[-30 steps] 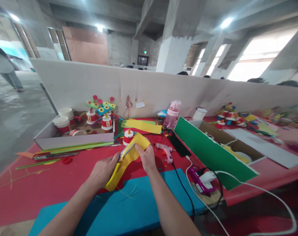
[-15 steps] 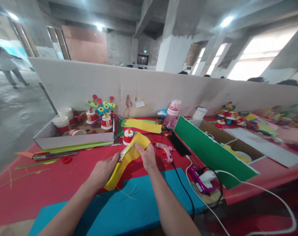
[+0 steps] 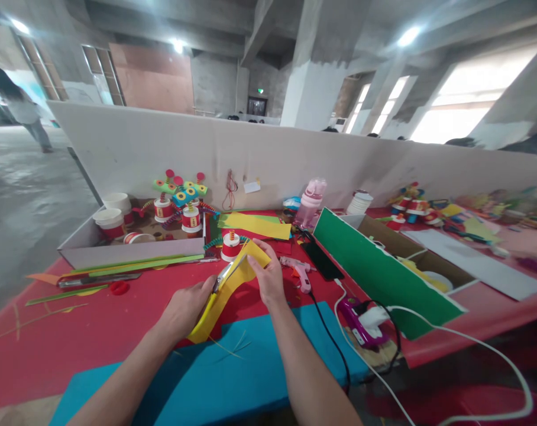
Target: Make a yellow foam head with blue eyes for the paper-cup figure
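My left hand (image 3: 189, 309) is closed on a pair of scissors (image 3: 224, 274), its yellow handles mostly hidden by the fingers and the paper. The metal blades lie along a bent strip of yellow paper (image 3: 229, 299). Pinched at its upper right end, the strip is in my right hand (image 3: 268, 277), thumb on the near face and fingers behind. Just beyond the blades stands a red and white paper cup (image 3: 230, 246) with a small striped paper spring on top and a green one at its side. Below the strip, thin paper offcuts (image 3: 233, 349) lie on a blue board (image 3: 184, 387).
A pink glue gun (image 3: 300, 274) and a black phone (image 3: 324, 260) lie right of my hands. A white tray (image 3: 130, 257) at left holds cup figures. The green-sided box (image 3: 384, 275) and purple power strip (image 3: 361, 324) with cables are at right. Yellow paper (image 3: 255, 225) lies behind.
My right hand's fingers have shifted slightly up along the yellow strip's end. My left hand and the scissors stay almost in place. A person in the far left background has walked on.
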Demonstrator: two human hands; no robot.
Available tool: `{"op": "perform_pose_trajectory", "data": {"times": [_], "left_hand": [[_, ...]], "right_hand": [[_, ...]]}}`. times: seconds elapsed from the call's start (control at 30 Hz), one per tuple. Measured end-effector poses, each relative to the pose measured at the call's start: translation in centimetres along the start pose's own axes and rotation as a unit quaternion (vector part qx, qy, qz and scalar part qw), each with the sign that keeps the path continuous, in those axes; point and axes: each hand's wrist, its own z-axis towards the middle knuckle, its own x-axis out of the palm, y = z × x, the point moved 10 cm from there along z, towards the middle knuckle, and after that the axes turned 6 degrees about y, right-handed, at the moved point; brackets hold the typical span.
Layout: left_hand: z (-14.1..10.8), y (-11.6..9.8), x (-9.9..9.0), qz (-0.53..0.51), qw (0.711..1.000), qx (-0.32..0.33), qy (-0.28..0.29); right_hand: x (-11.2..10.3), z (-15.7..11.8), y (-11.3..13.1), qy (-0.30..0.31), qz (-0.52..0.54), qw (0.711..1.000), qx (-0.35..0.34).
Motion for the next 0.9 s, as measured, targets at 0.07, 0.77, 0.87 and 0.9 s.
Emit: {"op": "perform_pose_trajectory", "data": {"times": [0.07, 0.77, 0.87, 0.9], "left_hand": [[0.0, 0.1, 0.0, -0.004, 1.000, 0.000, -0.006], [0.3, 0.5, 0.4, 0.015, 1.000, -0.014, -0.023], [0.3, 0.5, 0.5, 0.001, 1.000, -0.013, -0.017], [0.3, 0.6, 0.6, -0.004, 1.000, -0.015, -0.013]], "right_hand": [[0.2, 0.0, 0.0, 0.006, -0.007, 1.000, -0.002], [1.8, -0.1, -0.1, 0.059, -0.031, 0.998, -0.006], [1.7, -0.1, -0.1, 0.060, -0.031, 0.998, -0.007], [1.7, -0.1, -0.2, 0.060, -0.031, 0.998, -0.008]]}}
